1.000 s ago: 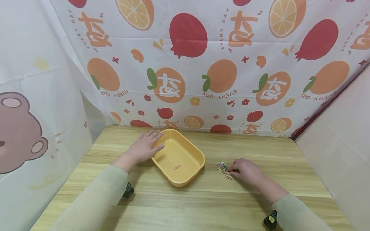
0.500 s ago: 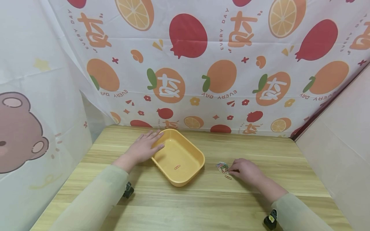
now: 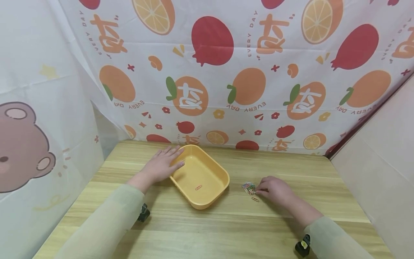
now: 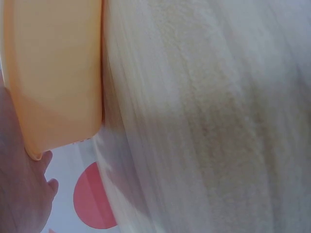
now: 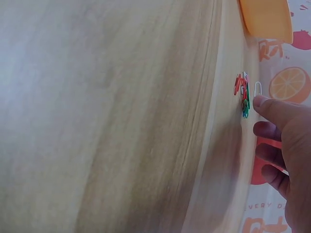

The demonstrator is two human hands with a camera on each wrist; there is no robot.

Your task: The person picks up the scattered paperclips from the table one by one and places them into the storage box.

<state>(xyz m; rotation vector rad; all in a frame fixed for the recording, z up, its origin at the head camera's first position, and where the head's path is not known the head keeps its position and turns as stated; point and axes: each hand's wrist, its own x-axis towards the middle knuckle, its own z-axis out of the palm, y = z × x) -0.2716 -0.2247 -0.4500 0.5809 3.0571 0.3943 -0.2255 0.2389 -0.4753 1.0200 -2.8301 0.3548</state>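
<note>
A yellow plastic basin (image 3: 211, 158) stands on the table with one red paper clip (image 3: 198, 187) lying on its floor. My left hand (image 3: 161, 167) rests on the basin's left rim, fingers stretched along it and thumb reaching over the inside. Right of the basin lies a small pile of coloured paper clips (image 3: 248, 187), with one orange paper clip (image 3: 255, 199) just in front. Beside this pile, my right hand (image 3: 276, 190) pinches a white paper clip (image 5: 258, 89) between thumb and forefinger; its other fingers are loosely bent. The held clip's lower end is hidden by the thumb.
The wooden table (image 3: 181, 230) extends in front of the basin and to both sides. A fruit-printed cloth (image 3: 213, 90) hangs behind its back edge. Pale cloth walls close off the left (image 3: 74, 118) and the right (image 3: 378, 154).
Very little differs. My right hand has shifted up slightly beside the pile, while my left hand and the basin stay in place.
</note>
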